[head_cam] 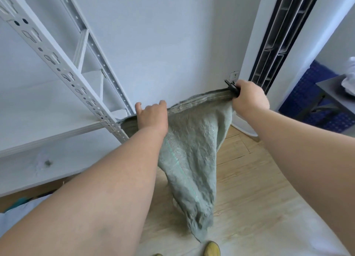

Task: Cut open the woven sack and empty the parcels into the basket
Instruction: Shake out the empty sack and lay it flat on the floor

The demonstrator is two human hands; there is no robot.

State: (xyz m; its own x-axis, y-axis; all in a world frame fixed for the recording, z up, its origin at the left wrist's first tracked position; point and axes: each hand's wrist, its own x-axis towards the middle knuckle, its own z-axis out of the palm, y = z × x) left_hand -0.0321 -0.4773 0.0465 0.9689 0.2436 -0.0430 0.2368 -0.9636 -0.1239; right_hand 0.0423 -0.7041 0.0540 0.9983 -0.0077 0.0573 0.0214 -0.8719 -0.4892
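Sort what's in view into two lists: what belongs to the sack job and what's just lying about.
Part of the job:
- woven sack, hanging limp
- left hand, gripping its top edge
- right hand, gripping the other corner along with a black tool

Just about:
- white metal shelving
- tall white air conditioner
- blue crate
- grey table

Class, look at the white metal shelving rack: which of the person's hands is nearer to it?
Left. The left hand grips the sack edge right beside the shelving rack post; the right hand holds the sack's other end, far across by the white column.
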